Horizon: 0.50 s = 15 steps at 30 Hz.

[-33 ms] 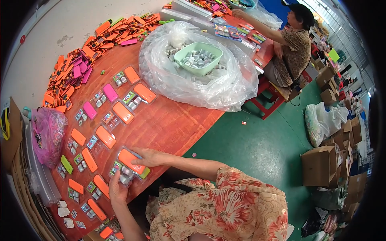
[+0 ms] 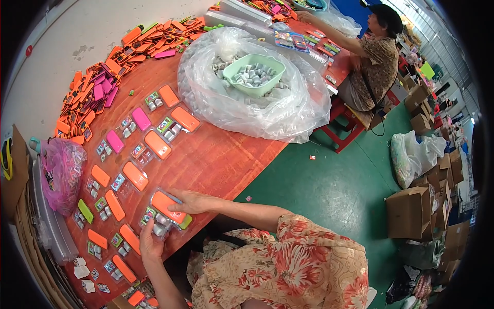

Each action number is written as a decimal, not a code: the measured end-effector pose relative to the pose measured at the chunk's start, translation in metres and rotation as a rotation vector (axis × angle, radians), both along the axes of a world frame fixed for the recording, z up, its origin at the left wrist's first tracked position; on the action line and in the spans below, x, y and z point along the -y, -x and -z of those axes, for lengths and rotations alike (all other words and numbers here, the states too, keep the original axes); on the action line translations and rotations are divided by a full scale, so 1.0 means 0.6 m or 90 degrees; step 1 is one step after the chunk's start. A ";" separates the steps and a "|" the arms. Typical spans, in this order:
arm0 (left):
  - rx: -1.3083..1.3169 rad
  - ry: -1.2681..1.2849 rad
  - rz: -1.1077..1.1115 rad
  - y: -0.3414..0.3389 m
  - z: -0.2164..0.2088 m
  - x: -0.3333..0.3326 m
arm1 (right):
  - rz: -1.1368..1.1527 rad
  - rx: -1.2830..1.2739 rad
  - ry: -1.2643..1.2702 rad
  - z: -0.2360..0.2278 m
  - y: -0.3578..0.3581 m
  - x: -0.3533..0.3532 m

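Note:
At the table's near edge, both hands hold a clear plastic blister tray (image 2: 153, 196). In it lie an orange phone-shaped toy (image 2: 163, 202), a small picture card (image 2: 148, 215) and silvery-grey pieces (image 2: 161, 220). A lime-green piece (image 2: 186, 222) shows under its right side, perhaps in a second tray beneath. My left hand (image 2: 151, 241) is closed on the near left edge, thumb by the grey pieces. From the right, my right hand (image 2: 191, 202) grips the other side, its fingers against the orange toy.
Several filled trays, such as one with an orange toy (image 2: 135, 175), stand in rows on the red table (image 2: 216, 159). A green basin (image 2: 253, 88) of grey pieces sits on a large clear bag (image 2: 303, 110). Toys are piled (image 2: 92, 98) along the wall. A co-worker (image 2: 381, 64) sits at the far right.

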<state>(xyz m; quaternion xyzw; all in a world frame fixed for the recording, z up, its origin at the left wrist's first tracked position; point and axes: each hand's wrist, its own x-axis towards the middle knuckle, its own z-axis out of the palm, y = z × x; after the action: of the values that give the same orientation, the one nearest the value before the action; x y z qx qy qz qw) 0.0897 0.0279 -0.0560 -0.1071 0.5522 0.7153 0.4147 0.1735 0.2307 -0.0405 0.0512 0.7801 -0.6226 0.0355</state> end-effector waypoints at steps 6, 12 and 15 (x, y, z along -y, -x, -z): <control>-0.001 0.012 0.021 -0.001 -0.006 -0.001 | 0.000 0.005 0.021 0.004 0.000 -0.001; -0.008 0.018 0.007 -0.004 -0.006 -0.001 | -0.027 0.010 0.018 0.003 -0.001 -0.002; 0.052 -0.010 -0.045 -0.007 -0.021 -0.007 | -0.026 0.013 0.022 -0.002 -0.003 -0.003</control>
<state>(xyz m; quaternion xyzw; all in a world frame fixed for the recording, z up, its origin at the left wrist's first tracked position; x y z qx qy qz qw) 0.0941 0.0322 -0.0432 -0.1528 0.5250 0.7287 0.4123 0.1751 0.2325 -0.0394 0.0410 0.7696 -0.6347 0.0571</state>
